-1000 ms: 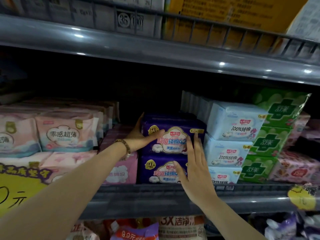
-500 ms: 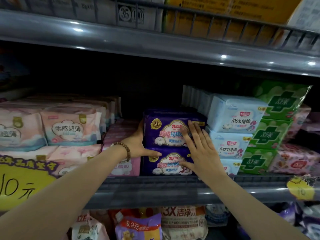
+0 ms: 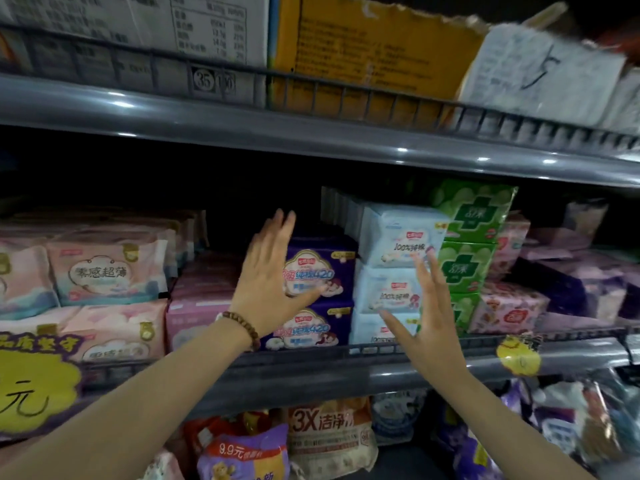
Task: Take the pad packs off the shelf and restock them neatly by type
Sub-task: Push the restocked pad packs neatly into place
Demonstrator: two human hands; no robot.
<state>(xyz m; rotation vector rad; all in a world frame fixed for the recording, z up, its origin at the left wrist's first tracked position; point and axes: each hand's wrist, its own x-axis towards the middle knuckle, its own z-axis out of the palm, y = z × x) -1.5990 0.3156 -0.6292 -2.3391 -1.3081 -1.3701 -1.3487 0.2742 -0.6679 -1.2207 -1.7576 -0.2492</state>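
Observation:
Two purple pad packs (image 3: 322,271) are stacked on the grey shelf (image 3: 311,372), the lower purple pack (image 3: 311,329) under the upper. My left hand (image 3: 268,278), with a bead bracelet on the wrist, hovers open in front of the stack's left side, fingers spread and pointing up. To the right, my right hand (image 3: 427,306) is held open in front of the white-blue pad packs (image 3: 398,237), holding nothing. Green packs (image 3: 467,233) are stacked further right, and pink packs (image 3: 107,271) fill the left.
An upper shelf (image 3: 311,133) with cardboard boxes (image 3: 363,46) overhangs close above. A yellow price sign (image 3: 34,379) hangs at the left and a yellow tag (image 3: 517,355) at the right shelf edge. Purple-pink packs (image 3: 509,306) lie at the far right. Bagged goods (image 3: 329,434) sit below.
Both hands have come off the purple stack and pulled back with fingers spread. The right hand has shifted right, in front of the white-blue packs. The purple packs stay stacked.

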